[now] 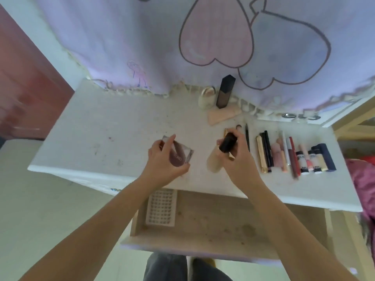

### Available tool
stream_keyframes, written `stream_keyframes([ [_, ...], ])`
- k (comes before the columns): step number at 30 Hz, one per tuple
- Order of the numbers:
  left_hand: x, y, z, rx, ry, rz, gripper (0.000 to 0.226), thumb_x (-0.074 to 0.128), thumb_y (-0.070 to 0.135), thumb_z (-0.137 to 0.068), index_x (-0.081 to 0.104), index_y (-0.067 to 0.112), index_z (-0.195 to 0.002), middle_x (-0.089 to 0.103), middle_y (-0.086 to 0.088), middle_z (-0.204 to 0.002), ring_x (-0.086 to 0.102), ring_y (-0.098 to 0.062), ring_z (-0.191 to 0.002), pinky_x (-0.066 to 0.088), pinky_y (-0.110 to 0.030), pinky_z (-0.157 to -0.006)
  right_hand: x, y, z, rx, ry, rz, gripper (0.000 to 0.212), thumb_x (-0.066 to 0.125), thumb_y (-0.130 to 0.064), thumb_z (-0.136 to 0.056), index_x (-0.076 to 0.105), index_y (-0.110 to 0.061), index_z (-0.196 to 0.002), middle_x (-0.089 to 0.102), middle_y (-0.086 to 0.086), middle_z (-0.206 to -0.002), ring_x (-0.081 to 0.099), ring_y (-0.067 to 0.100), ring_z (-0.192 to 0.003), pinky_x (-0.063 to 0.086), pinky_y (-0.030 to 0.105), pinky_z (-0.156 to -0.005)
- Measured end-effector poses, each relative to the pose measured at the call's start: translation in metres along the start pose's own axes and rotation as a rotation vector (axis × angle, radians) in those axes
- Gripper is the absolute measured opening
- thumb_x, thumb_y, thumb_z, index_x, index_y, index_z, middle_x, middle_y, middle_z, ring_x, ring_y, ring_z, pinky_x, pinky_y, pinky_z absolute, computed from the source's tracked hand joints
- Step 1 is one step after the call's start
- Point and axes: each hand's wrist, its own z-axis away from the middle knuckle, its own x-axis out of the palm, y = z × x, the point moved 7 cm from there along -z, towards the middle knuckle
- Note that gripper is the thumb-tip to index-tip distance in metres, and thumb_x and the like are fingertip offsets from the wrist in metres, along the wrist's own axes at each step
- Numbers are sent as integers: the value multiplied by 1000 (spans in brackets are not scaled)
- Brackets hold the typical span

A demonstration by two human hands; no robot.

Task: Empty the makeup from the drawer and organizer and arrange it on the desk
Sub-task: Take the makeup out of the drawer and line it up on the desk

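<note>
My left hand (162,159) is curled round a clear square compact (179,156) with a dark mauve pan inside, thumb along its near edge and fingers over the far corner, holding it just above the white desk (113,126). My right hand (233,157) is clamped on a cream bottle with a dark brown cap (221,154); the cap points toward 1 o'clock and the pale body slants down toward 7 o'clock. A gold-coloured stick also shows in that grip, but I cannot tell exactly how it is held.

At 3 o'clock from my right hand, a row of makeup (292,157) lies on the desk side by side: a gold tube, black pencils, pink tubes, a dark red pencil, small white-labelled bottles and a navy case at the far end. At 12 o'clock, near the back edge, a tall dark bottle (225,92) stands upright with a round cream case (207,97) just beside it, and a pink tube (221,116) lies in front of them.

At 6 o'clock the drawer (213,226) is pulled open below the desk edge, with a white tray of small beads (161,208) in its left corner. A lilac cloth with a pink heart (217,35) hangs behind the desk.
</note>
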Motion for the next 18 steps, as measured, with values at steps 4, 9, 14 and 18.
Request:
stream_keyframes([
  [4, -24, 9, -89, -47, 31, -187, 93, 67, 47, -74, 12, 31, -148, 15, -11, -147, 14, -29, -136, 26, -44, -109, 13, -34, -80, -92, 162, 71, 53, 55, -9, -92, 33, -27, -137, 53, -21, -98, 55, -8, -89, 42, 4, -76],
  [9, -34, -16, -179, -123, -20, -484, 94, 60, 59, -76, 9, 27, -147, 19, -17, -145, 19, -35, -134, 30, -47, -104, 62, -56, -160, -171, 162, 213, 52, 51, -9, -93, 30, -17, -140, 54, 0, -107, 55, 12, -87, 44, 14, -72],
  [14, -46, -33, -226, -154, 131, -468, 83, 54, 65, -76, 24, 20, -139, 34, -16, -132, 33, -33, -119, 34, -41, -92, 103, -54, -221, -120, 179, 256, 57, 46, -4, -94, 23, -18, -145, 42, 9, -137, 47, 21, -120, 34, 18, -88],
  [18, -37, -30, -243, -133, 156, -563, 91, 46, 68, -80, 15, 10, -144, 21, -23, -145, 27, -36, -129, 30, -42, -98, 111, -45, -241, -80, 250, 296, 60, 44, 1, -93, 20, -16, -146, 38, 11, -140, 42, 22, -124, 33, 21, -93],
])
